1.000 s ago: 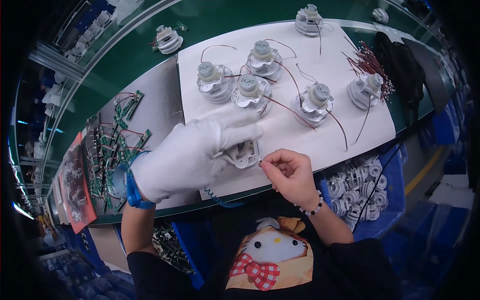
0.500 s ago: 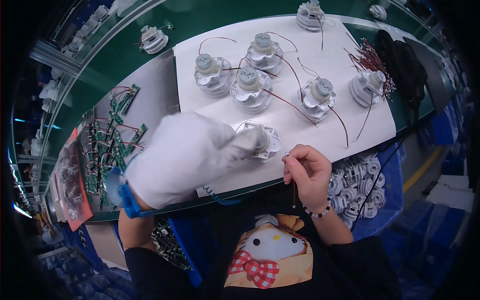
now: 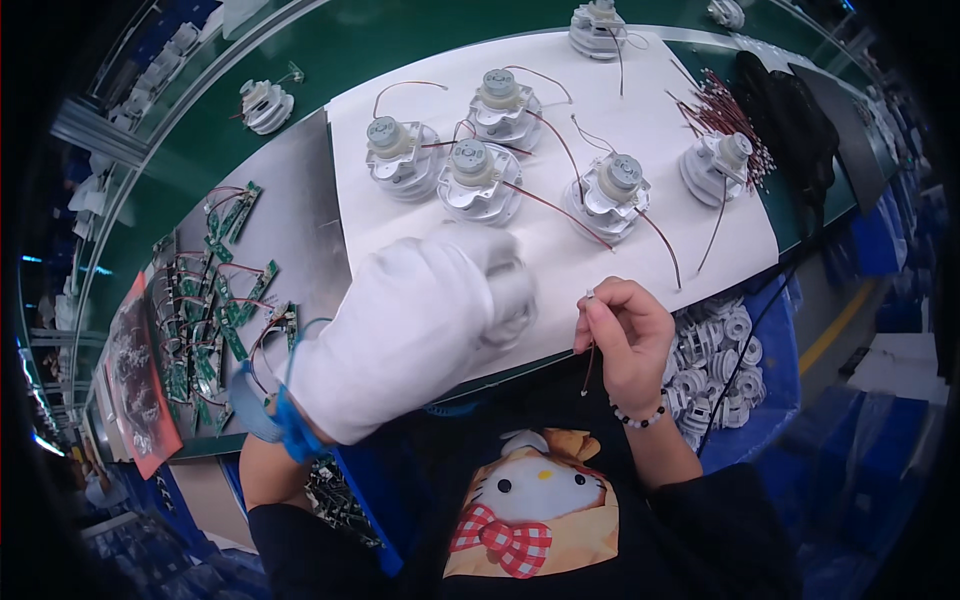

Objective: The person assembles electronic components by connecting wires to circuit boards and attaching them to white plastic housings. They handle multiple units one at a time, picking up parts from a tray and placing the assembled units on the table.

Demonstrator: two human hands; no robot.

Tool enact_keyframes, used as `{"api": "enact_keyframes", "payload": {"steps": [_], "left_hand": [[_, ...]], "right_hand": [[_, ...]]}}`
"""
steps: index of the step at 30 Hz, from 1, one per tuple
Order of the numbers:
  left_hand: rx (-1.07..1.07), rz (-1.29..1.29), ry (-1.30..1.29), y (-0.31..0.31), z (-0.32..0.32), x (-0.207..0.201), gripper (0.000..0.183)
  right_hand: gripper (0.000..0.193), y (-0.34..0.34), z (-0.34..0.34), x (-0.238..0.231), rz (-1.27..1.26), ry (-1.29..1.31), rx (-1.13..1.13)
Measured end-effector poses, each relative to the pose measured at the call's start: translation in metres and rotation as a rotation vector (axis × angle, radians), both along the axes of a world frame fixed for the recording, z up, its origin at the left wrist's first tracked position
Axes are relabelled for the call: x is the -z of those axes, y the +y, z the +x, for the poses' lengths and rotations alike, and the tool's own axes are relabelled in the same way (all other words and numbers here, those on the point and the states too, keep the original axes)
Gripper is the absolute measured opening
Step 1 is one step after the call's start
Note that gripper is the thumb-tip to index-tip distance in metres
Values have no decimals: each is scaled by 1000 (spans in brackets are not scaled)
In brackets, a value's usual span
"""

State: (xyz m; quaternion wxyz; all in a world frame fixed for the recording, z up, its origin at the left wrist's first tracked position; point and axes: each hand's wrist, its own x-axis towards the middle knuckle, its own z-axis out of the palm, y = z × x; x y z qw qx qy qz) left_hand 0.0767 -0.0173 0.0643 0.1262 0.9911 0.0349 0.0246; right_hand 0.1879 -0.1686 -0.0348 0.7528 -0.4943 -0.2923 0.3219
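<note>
My left hand (image 3: 420,305), in a white glove, is closed round a white plastic motor housing (image 3: 513,302) at the near part of the white sheet. Motion smears the housing, and the glove hides much of it. Bare, my right hand (image 3: 628,335) pinches a short thin cable (image 3: 590,368) between thumb and fingertips. One small white connector (image 3: 590,294) pokes up above the pinch; the dark wires hang below it. Beyond my hands stand several white housings with grey motors, among them a housing (image 3: 480,185) with a red-brown wire trailing right.
Green circuit boards (image 3: 225,300) with wires lie on a grey plate at left, beside an orange-edged bag (image 3: 145,375). A wire bundle (image 3: 735,125) and a black tool (image 3: 800,130) are at far right. Below the table edge, a blue bin (image 3: 785,340) holds white parts.
My left hand has closed over the housing, which now looks tilted and smeared. My right hand keeps its pinch on the cable. The whole view has shifted slightly.
</note>
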Motion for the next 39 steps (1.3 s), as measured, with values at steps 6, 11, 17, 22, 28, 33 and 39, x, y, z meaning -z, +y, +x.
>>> {"api": "enact_keyframes", "payload": {"steps": [6, 11, 17, 22, 28, 33, 39], "left_hand": [[53, -344, -100, 9, -7, -1, 21], [-365, -90, -123, -5, -16, -5, 32], [-451, 37, 10, -3, -13, 15, 38], [-429, -290, 15, 2, -11, 12, 22], [-415, -369, -26, 3, -12, 17, 19], [-400, -357, -91, 2, -14, 22, 18], [-390, -295, -130, 1, -16, 29, 16]], "right_hand": [[6, 0, 3, -1, -78, 48, -36], [7, 1, -5, 5, -172, 125, -155], [7, 12, -12, 2, -298, 108, -250], [8, 24, -13, 6, -348, 11, -300], [10, 26, -17, 4, -361, 43, -258], [11, 26, -23, -4, -411, 95, -195], [11, 28, -28, -2, -362, 124, -127]]}}
